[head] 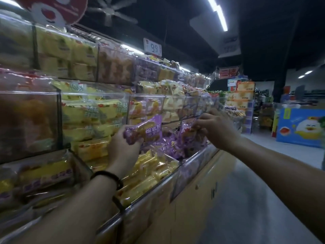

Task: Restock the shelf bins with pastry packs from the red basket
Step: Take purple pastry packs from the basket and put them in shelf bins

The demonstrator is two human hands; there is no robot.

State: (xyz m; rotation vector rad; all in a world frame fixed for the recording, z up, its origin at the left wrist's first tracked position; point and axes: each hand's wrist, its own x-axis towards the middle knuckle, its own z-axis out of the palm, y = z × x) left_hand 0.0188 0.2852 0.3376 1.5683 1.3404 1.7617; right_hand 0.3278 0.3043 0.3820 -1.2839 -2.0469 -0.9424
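My left hand point(123, 147) grips a purple pastry pack point(146, 131) and holds it above the lower row of clear shelf bins. My right hand point(216, 129) pinches the top of another purple pack point(189, 132) that stands in the bin of purple packs point(168, 147). Next to that bin, on its left, a lower bin point(149, 169) holds yellow packs. The red basket is out of view.
Clear plastic bins full of yellow, orange and purple packs point(91, 113) run along the shelf in tiers on the left. A metal rail point(158, 189) edges the lowest tier above tan cabinet doors point(197, 189). The aisle floor point(246, 199) lies to the right, with stacked boxes point(244, 95) and a blue display point(300, 127) beyond.
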